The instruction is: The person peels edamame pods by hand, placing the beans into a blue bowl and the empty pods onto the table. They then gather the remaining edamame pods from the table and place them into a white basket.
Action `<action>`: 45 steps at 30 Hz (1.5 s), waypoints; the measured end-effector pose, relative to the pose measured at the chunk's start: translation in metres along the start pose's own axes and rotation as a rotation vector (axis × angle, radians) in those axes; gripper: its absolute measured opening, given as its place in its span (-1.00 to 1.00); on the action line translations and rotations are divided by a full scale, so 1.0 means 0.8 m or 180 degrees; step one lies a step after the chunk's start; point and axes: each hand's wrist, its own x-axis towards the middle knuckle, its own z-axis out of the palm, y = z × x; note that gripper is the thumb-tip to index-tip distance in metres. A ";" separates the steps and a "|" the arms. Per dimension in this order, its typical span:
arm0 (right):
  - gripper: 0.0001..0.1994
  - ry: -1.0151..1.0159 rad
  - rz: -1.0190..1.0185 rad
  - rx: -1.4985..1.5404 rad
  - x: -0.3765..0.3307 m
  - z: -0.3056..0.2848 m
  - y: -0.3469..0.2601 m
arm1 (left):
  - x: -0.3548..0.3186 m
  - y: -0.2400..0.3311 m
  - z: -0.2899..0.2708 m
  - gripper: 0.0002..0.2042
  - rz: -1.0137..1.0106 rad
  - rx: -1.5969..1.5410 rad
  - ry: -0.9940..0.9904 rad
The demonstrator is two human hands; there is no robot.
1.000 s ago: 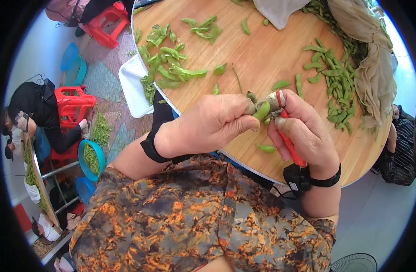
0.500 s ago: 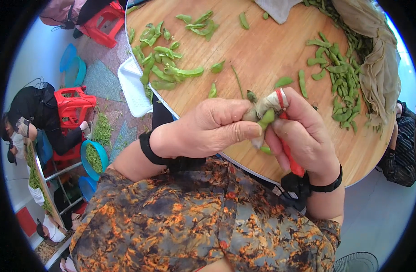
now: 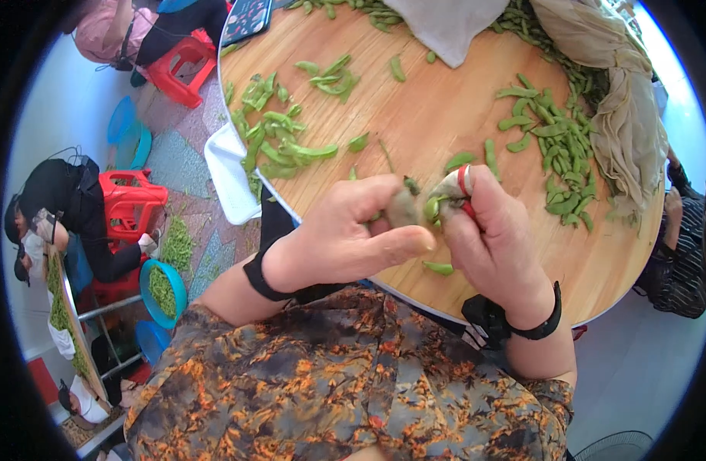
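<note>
My right hand (image 3: 493,242) is closed, with a green soybean pod (image 3: 432,209) pinched at thumb and wrapped index finger. A white wrap with a red band (image 3: 464,180) covers that finger. A bit of a red thing (image 3: 467,207) shows inside the grip; the rest is hidden by the hand. My left hand (image 3: 345,230) is just left of the pod, thumb stretched out and apart from bent fingers, which wear greyish covers. A small dark green bit (image 3: 411,184) sits at their tips. Below the hands, a loose pod (image 3: 438,268) lies on the round wooden table (image 3: 414,107).
Pods lie in a left group (image 3: 280,142) and a right pile (image 3: 564,154) beside beige cloth (image 3: 626,100). A white cloth (image 3: 449,31) is at the far edge, a white plastic basket (image 3: 230,173) at the left edge. Red stools (image 3: 130,203) and blue basins (image 3: 174,288) stand left; people sit nearby.
My hands have drawn apart; my left thumb has come off the pod, which stays in my right hand. The red thing, earlier sticking out below my right hand, is now mostly hidden.
</note>
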 end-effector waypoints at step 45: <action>-0.92 0.0114 0.0674 0.0262 -0.002 0.008 0.003 | 0.015 -0.004 0.012 -0.83 -0.1207 -0.1229 -0.0208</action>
